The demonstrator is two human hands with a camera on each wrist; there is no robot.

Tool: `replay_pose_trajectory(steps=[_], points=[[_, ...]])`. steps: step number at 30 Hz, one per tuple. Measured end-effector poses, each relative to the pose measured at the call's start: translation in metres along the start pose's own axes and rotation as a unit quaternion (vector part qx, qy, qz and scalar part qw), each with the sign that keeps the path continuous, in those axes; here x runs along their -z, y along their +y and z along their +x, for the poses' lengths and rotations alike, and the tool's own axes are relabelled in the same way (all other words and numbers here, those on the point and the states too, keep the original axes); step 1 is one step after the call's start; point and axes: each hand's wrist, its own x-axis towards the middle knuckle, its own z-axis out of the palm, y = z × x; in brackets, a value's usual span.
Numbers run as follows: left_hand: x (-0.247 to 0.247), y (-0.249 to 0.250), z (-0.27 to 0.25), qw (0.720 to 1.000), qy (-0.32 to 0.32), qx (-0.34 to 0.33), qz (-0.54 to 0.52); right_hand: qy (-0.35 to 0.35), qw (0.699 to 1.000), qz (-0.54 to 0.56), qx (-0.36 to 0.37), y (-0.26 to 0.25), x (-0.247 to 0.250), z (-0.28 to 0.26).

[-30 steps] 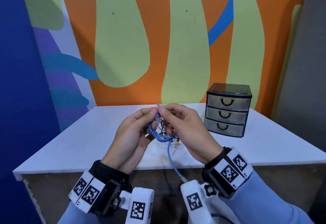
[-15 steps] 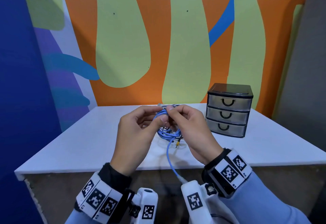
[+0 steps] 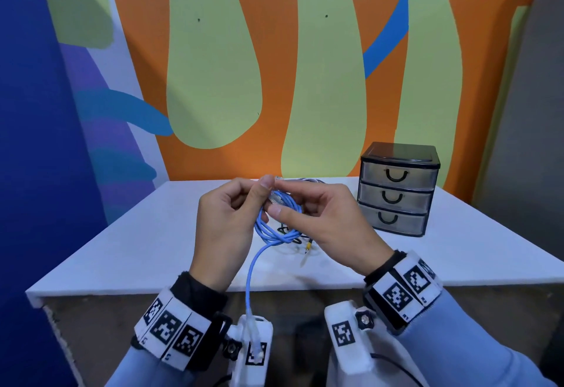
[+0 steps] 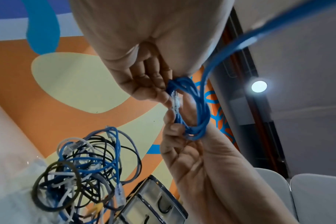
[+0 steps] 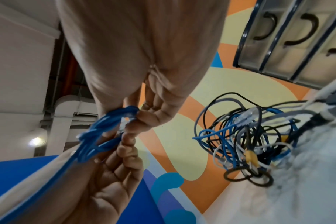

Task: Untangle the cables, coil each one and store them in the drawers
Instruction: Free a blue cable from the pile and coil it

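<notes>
- Above the near part of the white table (image 3: 122,249), the left hand (image 3: 222,234) and the right hand (image 3: 332,228) meet around a small coil of blue cable (image 3: 276,222), held up off the tabletop.
- Left thumb and forefinger are pinched together on the top of the coil; the other left fingers are curled loosely behind it.
- Right thumb and fingertips are clamped on the coil from the other side, just beside the clear plug (image 4: 175,100) at the cable's end, which lies against the loops.
- One loose tail of the blue cable hangs from the coil past the table's front edge, ending in a second clear plug near the left wrist.
- Behind the hands, on the table, lies a tangle of cables (image 5: 247,136) in blue, black, white and grey, with a yellow-tipped end (image 3: 308,246) poking out of it.
- To the right of the tangle stands a small chest of drawers (image 3: 396,191) with three drawers, all closed, each with a black curved handle.
</notes>
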Motion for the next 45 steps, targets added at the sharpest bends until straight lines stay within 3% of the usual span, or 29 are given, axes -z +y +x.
replay_pose_trajectory(steps=[5,9,12,15,21,24,27,31,34,36,40,45], points=[[-0.002,-0.008,-0.003,0.996,-0.014,0.085,-0.012,0.073,0.993,-0.091,0.008,0.013,-0.001,0.003],[0.009,-0.009,-0.008,0.991,-0.07,0.094,0.07,0.149,0.98,-0.129,-0.029,0.019,0.01,0.004],[0.017,-0.012,-0.013,0.978,-0.127,0.121,0.113,0.168,0.983,-0.009,-0.078,0.017,0.013,0.006],[0.023,-0.023,-0.014,0.968,-0.132,0.129,0.169,0.16,0.972,0.13,-0.117,0.013,0.014,0.007],[0.02,-0.039,-0.014,0.947,-0.165,0.132,0.244,0.102,0.954,0.24,-0.147,0.006,0.017,0.008],[0.017,-0.038,-0.013,0.964,-0.141,0.141,0.175,0.099,0.963,0.204,-0.149,0.006,0.02,0.008],[0.027,-0.031,-0.012,0.977,-0.103,0.183,0.03,0.127,0.977,0.102,-0.14,0.011,0.025,0.006],[0.039,-0.02,-0.013,0.938,-0.098,0.225,-0.243,0.16,0.978,0.047,-0.128,0.014,0.024,0.004],[0.045,-0.019,-0.015,0.907,-0.161,0.183,-0.343,0.167,0.981,0.016,-0.098,0.015,0.02,0.003],[0.043,-0.018,-0.015,0.917,-0.18,0.151,-0.321,0.179,0.98,-0.032,-0.075,0.016,0.019,0.003],[0.025,-0.009,-0.015,0.989,-0.105,0.037,-0.103,0.184,0.976,-0.114,-0.02,0.018,0.017,0.005],[0.016,-0.005,-0.014,0.988,-0.087,-0.094,0.083,0.154,0.979,-0.134,0.01,0.015,0.008,0.002]])
